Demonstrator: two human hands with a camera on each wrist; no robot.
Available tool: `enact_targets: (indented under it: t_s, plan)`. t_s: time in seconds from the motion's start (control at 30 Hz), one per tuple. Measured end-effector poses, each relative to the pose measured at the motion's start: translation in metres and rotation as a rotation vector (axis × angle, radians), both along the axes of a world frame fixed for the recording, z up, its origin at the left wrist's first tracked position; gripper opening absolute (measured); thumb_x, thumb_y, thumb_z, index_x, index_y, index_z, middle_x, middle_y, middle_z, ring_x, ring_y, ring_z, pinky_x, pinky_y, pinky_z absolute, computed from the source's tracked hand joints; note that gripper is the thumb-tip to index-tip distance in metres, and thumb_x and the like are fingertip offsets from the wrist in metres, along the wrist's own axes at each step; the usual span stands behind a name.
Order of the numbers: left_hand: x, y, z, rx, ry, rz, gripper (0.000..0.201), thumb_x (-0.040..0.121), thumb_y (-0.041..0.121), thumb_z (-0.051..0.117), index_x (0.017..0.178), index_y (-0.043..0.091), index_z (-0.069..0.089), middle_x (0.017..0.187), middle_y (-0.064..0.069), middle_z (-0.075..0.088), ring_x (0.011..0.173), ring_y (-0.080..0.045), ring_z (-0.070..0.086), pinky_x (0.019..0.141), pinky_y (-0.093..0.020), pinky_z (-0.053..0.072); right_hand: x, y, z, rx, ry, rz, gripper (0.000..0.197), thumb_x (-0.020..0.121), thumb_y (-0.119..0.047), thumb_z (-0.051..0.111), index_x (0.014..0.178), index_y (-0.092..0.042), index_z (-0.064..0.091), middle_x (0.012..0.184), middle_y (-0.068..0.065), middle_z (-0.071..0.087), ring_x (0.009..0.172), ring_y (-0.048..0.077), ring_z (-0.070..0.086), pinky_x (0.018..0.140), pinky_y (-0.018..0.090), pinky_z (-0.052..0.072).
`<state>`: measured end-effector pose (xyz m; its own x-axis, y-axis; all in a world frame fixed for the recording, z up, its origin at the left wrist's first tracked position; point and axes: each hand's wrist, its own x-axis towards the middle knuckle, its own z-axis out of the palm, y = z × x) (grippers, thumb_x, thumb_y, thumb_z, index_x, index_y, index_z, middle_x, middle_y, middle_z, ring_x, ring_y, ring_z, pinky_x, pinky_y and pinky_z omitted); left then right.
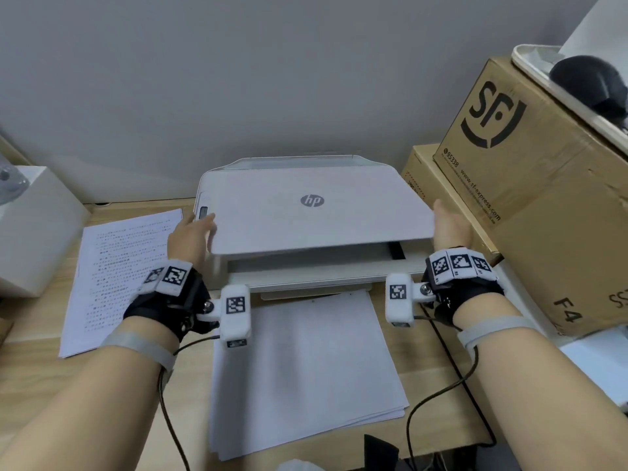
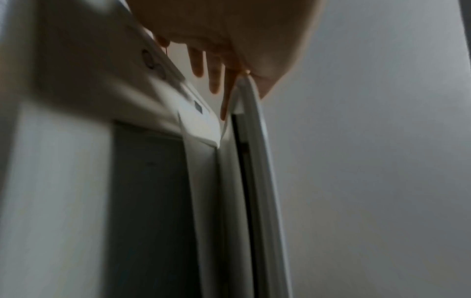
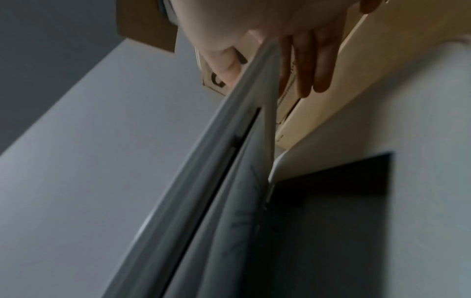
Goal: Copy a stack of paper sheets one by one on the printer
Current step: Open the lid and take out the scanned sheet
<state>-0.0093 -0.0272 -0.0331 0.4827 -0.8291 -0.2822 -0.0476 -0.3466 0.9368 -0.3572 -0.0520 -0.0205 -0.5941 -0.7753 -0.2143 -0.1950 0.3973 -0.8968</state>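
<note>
A white HP printer [image 1: 306, 212] sits at the back of the desk with its scanner lid [image 1: 316, 229] lifted a little at the front. My left hand [image 1: 195, 231] holds the lid's front left corner. In the left wrist view the lid edge [image 2: 246, 96] lies between the thumb and the straight fingers [image 2: 215, 80] under it. My right hand [image 1: 447, 224] holds the front right corner the same way, thumb above and fingers [image 3: 316, 68] below the lid edge [image 3: 257, 84]. Dark scanner glass [image 3: 331, 201] shows beneath. A stack of blank-faced sheets [image 1: 306, 375] lies in front of the printer. Printed sheets [image 1: 115, 277] lie to its left.
Cardboard boxes [image 1: 530, 185] stand close on the printer's right, one topped by a tray with a dark object [image 1: 591, 83]. A white box [image 1: 30, 229] stands at the left. Cables [image 1: 438, 385] run across the wooden desk [image 1: 428, 348] from my wrists. A grey wall is behind.
</note>
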Motion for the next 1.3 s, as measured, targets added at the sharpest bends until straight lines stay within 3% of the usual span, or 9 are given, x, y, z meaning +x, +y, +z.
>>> enact_targets:
  t_s: [0.1, 0.17, 0.23, 0.33, 0.5, 0.73, 0.8, 1.0, 1.3]
  plan:
    - [0.009, -0.011, 0.011, -0.041, 0.208, 0.071, 0.043, 0.081, 0.031, 0.062, 0.12, 0.015, 0.064, 0.119, 0.003, 0.065, 0.113, -0.014, 0.056, 0.091, -0.028, 0.04, 0.003, -0.007, 0.021, -0.175, -0.168, -0.09, 0.046, 0.096, -0.052, 0.035, 0.084, -0.016, 0.061, 0.085, -0.002, 0.062, 0.084, 0.018, 0.057, 0.081, 0.031, 0.041]
    - [0.011, -0.022, 0.017, -0.084, 0.274, 0.098, 0.02, 0.088, 0.016, 0.051, 0.104, 0.017, 0.063, 0.104, 0.007, 0.064, 0.107, -0.01, 0.052, 0.076, -0.021, 0.038, 0.009, -0.013, 0.031, -0.288, -0.257, -0.155, 0.047, 0.098, -0.051, 0.033, 0.079, -0.018, 0.059, 0.084, -0.002, 0.064, 0.088, 0.019, 0.062, 0.083, 0.03, 0.046]
    - [0.011, -0.035, 0.022, -0.118, 0.288, 0.068, 0.031, 0.087, -0.007, 0.036, 0.091, 0.013, 0.06, 0.092, 0.003, 0.056, 0.099, -0.01, 0.049, 0.066, -0.015, 0.037, 0.015, -0.023, 0.038, -0.365, -0.293, -0.183, 0.04, 0.1, -0.046, 0.031, 0.08, -0.021, 0.055, 0.087, -0.002, 0.064, 0.089, 0.017, 0.062, 0.086, 0.029, 0.046]
    - [0.01, -0.048, 0.032, -0.15, 0.183, 0.02, 0.066, 0.075, -0.021, 0.027, 0.124, 0.009, 0.059, 0.113, -0.006, 0.055, 0.085, -0.003, 0.052, 0.057, -0.015, 0.035, 0.022, -0.037, 0.046, -0.412, -0.294, -0.118, 0.04, 0.102, -0.041, 0.028, 0.117, -0.014, 0.054, 0.118, 0.001, 0.058, 0.111, 0.015, 0.052, 0.098, 0.024, 0.036]
    - [0.004, -0.074, 0.052, -0.201, 0.08, 0.008, 0.085, 0.072, -0.027, 0.024, 0.139, 0.019, 0.047, 0.136, -0.005, 0.049, 0.126, -0.009, 0.046, 0.044, -0.011, 0.035, 0.034, -0.075, 0.051, -0.477, -0.172, 0.097, 0.044, 0.102, -0.018, 0.032, 0.147, -0.02, 0.027, 0.149, -0.002, 0.035, 0.135, 0.012, 0.034, 0.106, 0.022, 0.024]
    - [0.004, -0.121, 0.055, -0.308, 0.037, -0.075, 0.099, 0.063, -0.031, 0.018, 0.146, 0.019, 0.035, 0.149, 0.002, 0.04, 0.135, -0.014, 0.037, 0.054, -0.004, 0.039, 0.048, -0.136, 0.046, -0.464, -0.189, 0.228, 0.074, 0.091, 0.005, 0.047, 0.151, -0.016, 0.011, 0.157, 0.002, 0.015, 0.144, 0.016, 0.019, 0.118, 0.035, 0.018]
    - [0.006, -0.138, 0.054, -0.311, 0.019, -0.102, 0.102, 0.061, -0.032, 0.017, 0.147, 0.02, 0.031, 0.148, 0.001, 0.04, 0.137, -0.016, 0.035, 0.06, -0.005, 0.04, 0.051, -0.151, 0.043, -0.436, -0.172, 0.255, 0.077, 0.088, 0.006, 0.049, 0.151, -0.015, 0.01, 0.158, 0.002, 0.012, 0.144, 0.016, 0.016, 0.119, 0.036, 0.016]
    - [0.01, -0.175, 0.05, -0.292, 0.003, -0.147, 0.102, 0.062, -0.03, 0.015, 0.149, 0.021, 0.027, 0.149, 0.003, 0.038, 0.132, -0.02, 0.044, 0.038, -0.011, 0.027, 0.053, -0.185, 0.029, -0.347, -0.061, 0.321, 0.079, 0.088, 0.005, 0.051, 0.151, -0.014, 0.008, 0.159, 0.0, 0.003, 0.145, 0.012, 0.008, 0.119, 0.033, 0.009]
    - [0.012, -0.184, 0.039, -0.322, 0.017, -0.142, 0.091, 0.074, -0.028, 0.027, 0.151, 0.022, 0.023, 0.145, 0.005, 0.042, 0.118, -0.011, 0.049, 0.055, -0.014, 0.041, 0.049, -0.193, 0.015, -0.298, 0.116, 0.356, 0.078, 0.087, -0.003, 0.055, 0.151, -0.017, 0.013, 0.159, -0.008, -0.004, 0.145, 0.02, 0.006, 0.118, 0.032, 0.008]
